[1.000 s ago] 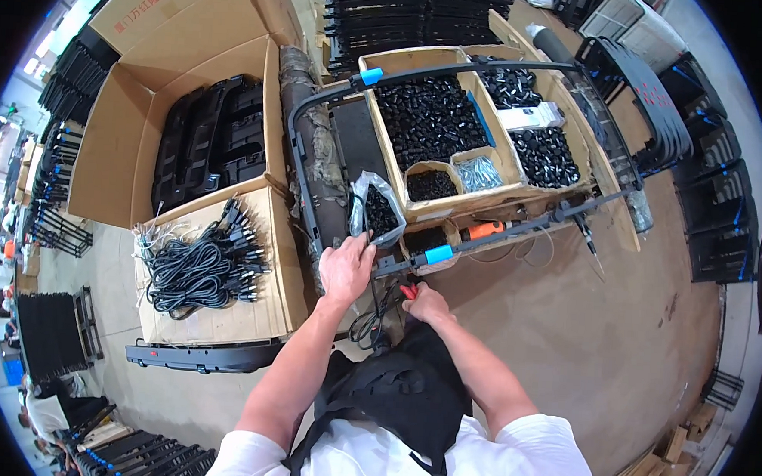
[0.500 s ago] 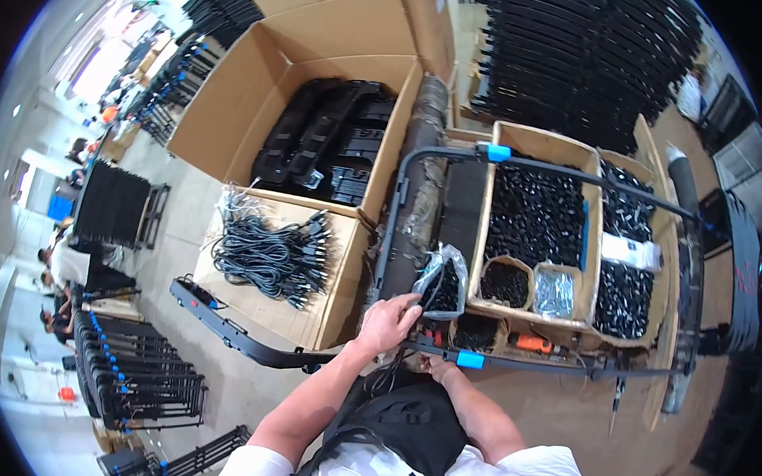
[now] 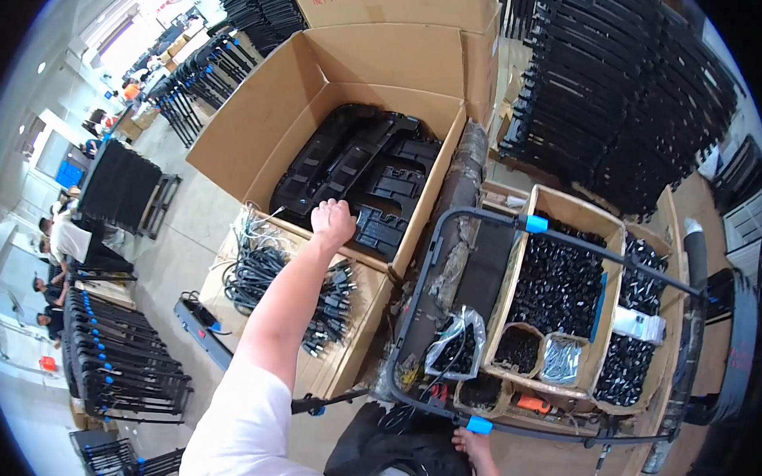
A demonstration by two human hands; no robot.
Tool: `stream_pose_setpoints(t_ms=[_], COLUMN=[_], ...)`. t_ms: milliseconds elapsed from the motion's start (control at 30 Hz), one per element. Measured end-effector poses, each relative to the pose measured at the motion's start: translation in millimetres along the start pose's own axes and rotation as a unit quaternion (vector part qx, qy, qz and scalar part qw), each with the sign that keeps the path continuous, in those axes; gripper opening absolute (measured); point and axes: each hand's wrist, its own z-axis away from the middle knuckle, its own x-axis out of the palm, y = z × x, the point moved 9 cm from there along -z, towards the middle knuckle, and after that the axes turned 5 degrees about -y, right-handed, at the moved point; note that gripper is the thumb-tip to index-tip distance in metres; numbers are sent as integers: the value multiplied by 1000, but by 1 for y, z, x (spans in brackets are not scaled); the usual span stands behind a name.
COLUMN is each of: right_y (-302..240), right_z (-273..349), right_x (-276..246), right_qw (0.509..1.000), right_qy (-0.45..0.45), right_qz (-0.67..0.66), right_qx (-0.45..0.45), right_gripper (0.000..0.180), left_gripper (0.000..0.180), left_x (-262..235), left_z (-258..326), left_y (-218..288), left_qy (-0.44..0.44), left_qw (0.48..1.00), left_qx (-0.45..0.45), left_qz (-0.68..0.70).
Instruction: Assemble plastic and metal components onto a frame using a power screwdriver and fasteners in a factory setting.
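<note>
My left hand (image 3: pixel 334 222) reaches forward over the near wall of a large cardboard box (image 3: pixel 274 138). It is just above the black moulded plastic parts (image 3: pixel 350 172) stacked inside; its fingers are bent down and mostly hidden. Near my body, my right hand (image 3: pixel 473 445) is closed beside the lower bar of a black tubular frame (image 3: pixel 552 433), just under a blue sleeve (image 3: pixel 479 425). What its fingers hold is too small to make out. Below my left forearm, a bundle of black cables (image 3: pixel 263 275) with plugs lies on a cardboard surface.
Under the frame, a cardboard tray (image 3: pixel 594 370) holds small black parts and a bag of silvery pieces (image 3: pixel 562 359). Nearby are a clear bag of black pieces (image 3: pixel 457 350) and an orange tool (image 3: pixel 533 405). Racks of black frames (image 3: pixel 125 354) and several people are at left.
My left hand has left the frame's near corner and reached forward to the box of black parts. My right hand stays by the lower bar. The view has shifted, so the scene sits lower and further right.
</note>
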Motion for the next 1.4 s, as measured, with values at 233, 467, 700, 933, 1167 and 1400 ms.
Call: stream_pose_setpoints(t_ms=[233, 467, 700, 933, 1167, 1400], right_y=[-22, -145, -341, -478, -503, -429], right_z=[110, 202, 261, 340, 322, 226], right_x=[-40, 3, 89, 184, 237, 201], right_qw=[986, 919, 801, 562, 502, 797], right_qy=[160, 120, 177, 318, 321, 14], right_qz=[41, 341, 441, 462, 508, 258], right_qx=[-40, -155, -364, -609, -622, -546], right_gripper=[36, 42, 27, 67, 96, 33], left_gripper=[32, 19, 14, 20, 13, 33], left_x=[90, 16, -238, -372, -410, -404], left_z=[-73, -50, 53, 150, 197, 157], left_y=[-41, 3, -79, -87, -44, -23], left_qy=[-167, 86, 337, 336, 201, 344], left_qw=[972, 980, 882, 798, 714, 752], left_qx=[-48, 74, 136, 290, 487, 351], left_qz=[-160, -161, 299, 408, 461, 439])
